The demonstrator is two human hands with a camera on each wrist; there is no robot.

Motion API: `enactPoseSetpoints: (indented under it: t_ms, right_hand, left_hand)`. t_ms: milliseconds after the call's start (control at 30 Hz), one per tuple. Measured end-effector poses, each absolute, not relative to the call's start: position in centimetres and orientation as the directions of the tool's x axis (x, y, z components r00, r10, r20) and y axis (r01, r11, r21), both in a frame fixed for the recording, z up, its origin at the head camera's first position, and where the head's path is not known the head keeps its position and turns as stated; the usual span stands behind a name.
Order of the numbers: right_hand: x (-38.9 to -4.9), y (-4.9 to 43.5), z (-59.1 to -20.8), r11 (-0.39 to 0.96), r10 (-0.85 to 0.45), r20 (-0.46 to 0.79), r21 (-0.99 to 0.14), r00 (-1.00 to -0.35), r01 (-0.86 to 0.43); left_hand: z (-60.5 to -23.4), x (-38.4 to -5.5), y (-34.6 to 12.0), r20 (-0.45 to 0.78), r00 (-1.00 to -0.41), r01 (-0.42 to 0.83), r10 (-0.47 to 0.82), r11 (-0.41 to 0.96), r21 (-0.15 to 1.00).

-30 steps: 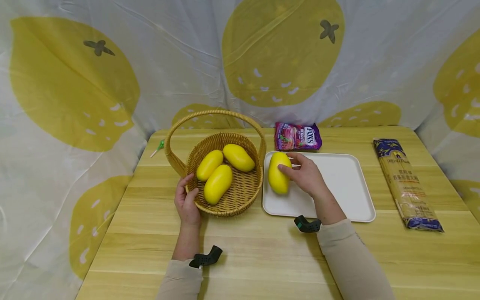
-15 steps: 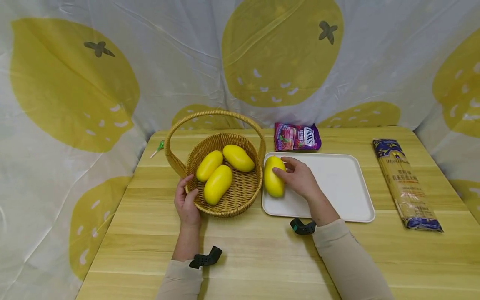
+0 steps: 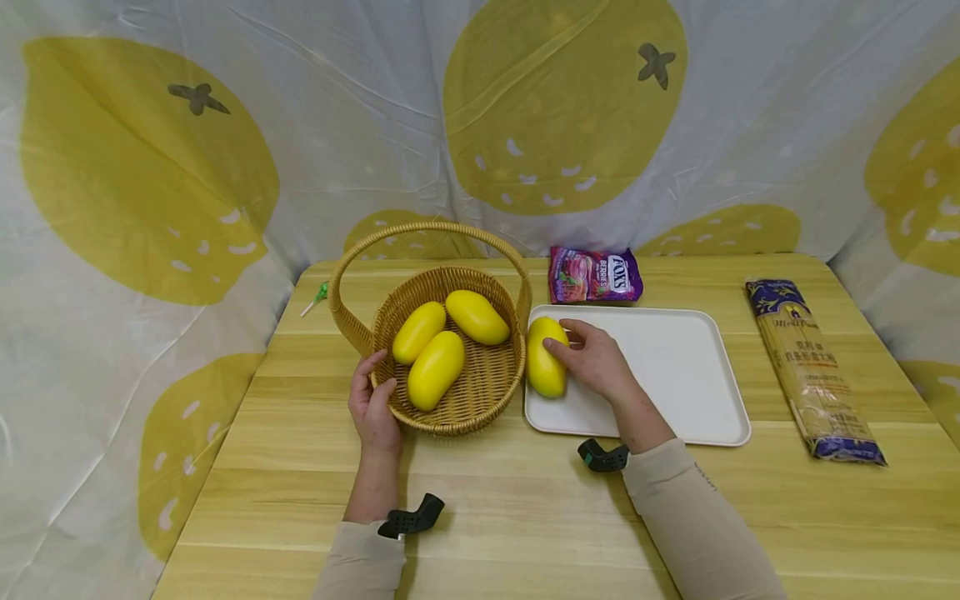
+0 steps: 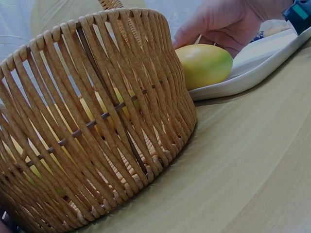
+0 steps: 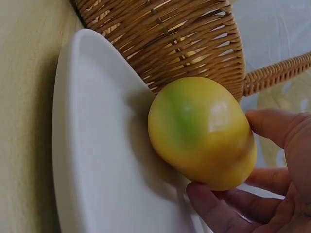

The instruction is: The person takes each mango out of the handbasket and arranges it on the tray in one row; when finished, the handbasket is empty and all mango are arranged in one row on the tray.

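My right hand (image 3: 596,358) holds a yellow mango (image 3: 546,358) between thumb and fingers at the left end of a white tray (image 3: 675,375). A green patch marks the near end of this mango (image 5: 199,131) in the right wrist view, where it overlaps the wicker basket's side. My left hand (image 3: 375,408) grips the near left rim of that basket (image 3: 487,379), thumb over the edge. Three more mangoes lie inside, one (image 3: 437,371) at the front, another (image 3: 418,332) at the left and the third (image 3: 477,317) at the back right. Basket slats partly hide them in the left wrist view.
The basket's tall arched handle (image 3: 431,225) rises over it. Behind the tray lies a purple candy bag (image 3: 595,275). A pack of spaghetti (image 3: 816,371) is at the right, and a green lollipop (image 3: 321,292) at the far left. A lemon-print curtain (image 3: 360,100) stands behind the table.
My right hand has moved the mango slightly left and toward me, closer to the basket. The left hand and the basket have stayed in place.
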State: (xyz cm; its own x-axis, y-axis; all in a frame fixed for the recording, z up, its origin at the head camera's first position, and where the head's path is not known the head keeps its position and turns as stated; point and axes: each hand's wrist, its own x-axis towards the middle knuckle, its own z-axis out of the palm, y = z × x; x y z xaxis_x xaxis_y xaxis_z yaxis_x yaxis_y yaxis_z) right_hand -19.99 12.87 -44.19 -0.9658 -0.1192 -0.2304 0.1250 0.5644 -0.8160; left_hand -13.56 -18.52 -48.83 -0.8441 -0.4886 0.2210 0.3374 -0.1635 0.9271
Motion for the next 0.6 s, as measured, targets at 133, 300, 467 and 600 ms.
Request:
enactPoseSetpoints:
  t_ms: [133,300,467,600]
  right_hand:
    - [-19.96,12.88,-44.23,0.573,-0.123,-0.235,-0.81,-0.964,0.125]
    - [-20.02,13.0,-44.34,0.585,-0.135,-0.243,-0.802,-0.961,0.12]
    - [-20.04,13.16,-44.33,0.596,-0.139,-0.252,-0.794,-0.958,0.122]
    - [-20.06,13.32,-44.18,0.595,-0.142,-0.247,-0.795,-0.959,0.116]
  left_hand:
    - [-48.9,-13.59,-18.59,0.229,-0.843,0.34,-0.487,-0.151,0.928]
    - [-48.94,-13.61,-18.61,0.235,-0.843,0.344,-0.484,-0.15,0.927]
    - [-48.96,-13.6,-18.59,0.24,-0.841,0.354,-0.485,-0.156,0.922]
    - [-48.94,-13.59,-18.59,0.237,-0.841,0.353,-0.486,-0.162,0.921]
